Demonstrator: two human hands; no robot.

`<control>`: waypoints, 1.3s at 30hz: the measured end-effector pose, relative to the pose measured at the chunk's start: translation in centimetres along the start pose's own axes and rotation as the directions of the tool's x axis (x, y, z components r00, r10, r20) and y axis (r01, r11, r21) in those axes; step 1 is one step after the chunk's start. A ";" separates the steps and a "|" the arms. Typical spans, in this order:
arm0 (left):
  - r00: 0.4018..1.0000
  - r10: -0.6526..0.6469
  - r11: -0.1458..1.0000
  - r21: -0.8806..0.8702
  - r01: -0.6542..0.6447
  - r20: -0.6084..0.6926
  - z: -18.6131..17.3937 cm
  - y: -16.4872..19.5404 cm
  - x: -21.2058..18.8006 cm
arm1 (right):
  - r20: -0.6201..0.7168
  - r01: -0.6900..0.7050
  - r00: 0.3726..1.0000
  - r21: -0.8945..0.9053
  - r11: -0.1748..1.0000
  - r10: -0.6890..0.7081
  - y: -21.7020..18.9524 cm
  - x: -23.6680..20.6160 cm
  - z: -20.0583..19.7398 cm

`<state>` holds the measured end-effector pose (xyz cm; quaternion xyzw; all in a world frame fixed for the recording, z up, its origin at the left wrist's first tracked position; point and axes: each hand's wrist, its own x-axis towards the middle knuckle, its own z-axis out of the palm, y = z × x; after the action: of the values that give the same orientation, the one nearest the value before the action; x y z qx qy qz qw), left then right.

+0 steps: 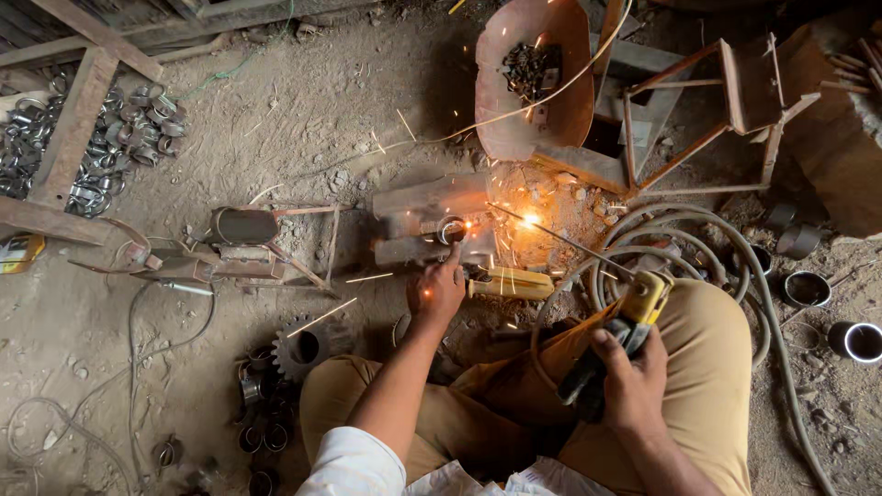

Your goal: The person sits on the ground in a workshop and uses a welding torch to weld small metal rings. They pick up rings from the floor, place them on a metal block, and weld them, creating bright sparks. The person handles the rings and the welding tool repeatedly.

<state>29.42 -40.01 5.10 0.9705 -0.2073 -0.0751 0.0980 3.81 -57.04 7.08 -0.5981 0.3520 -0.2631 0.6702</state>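
Note:
My right hand [632, 378] grips a yellow and black electrode holder [634, 312], whose thin welding rod [560, 241] slants up to the left and ends in a bright spark. My left hand [437, 289] reaches forward, its fingertips at a small metal ring [450, 230] that sits on grey metal blocks [427, 216] lying on the dirt floor. Sparks streak out around the ring. A wooden handle [510, 284] lies just right of my left hand. My knees in tan trousers frame the bottom of the view.
A rusty scoop-shaped pan [524, 119] holding small metal parts stands behind the weld. Thick hose coils [680, 243] lie right, with short pipe pieces [808, 287]. A gear [303, 347], a welded frame [248, 248] and a pile of rings [129, 129] lie left.

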 end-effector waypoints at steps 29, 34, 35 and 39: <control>1.000 -0.014 1.000 -0.023 0.014 0.009 -0.6 0.4 -0.2 | 0.142 -0.073 0.988 0.030 0.997 0.067 -0.5 0.1 0.5; 0.914 0.247 0.967 0.137 -0.213 -0.322 0.2 -0.3 -0.5 | 0.131 -0.153 0.981 0.050 0.987 0.145 -0.8 -0.2 0.6; 0.943 0.202 0.978 0.110 -0.178 -0.266 0.3 -0.4 -0.3 | 0.153 -0.180 0.975 0.100 0.979 0.164 -0.8 -0.2 0.6; 0.998 -0.038 0.991 -0.128 0.044 0.044 0.8 -0.3 0.4 | 0.163 -0.060 0.985 -0.002 0.998 0.059 -0.8 -0.1 0.5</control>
<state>29.77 -40.02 4.25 0.9644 -0.1840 -0.1104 0.1544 4.16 -56.80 7.95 -0.6059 0.3135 -0.1936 0.7050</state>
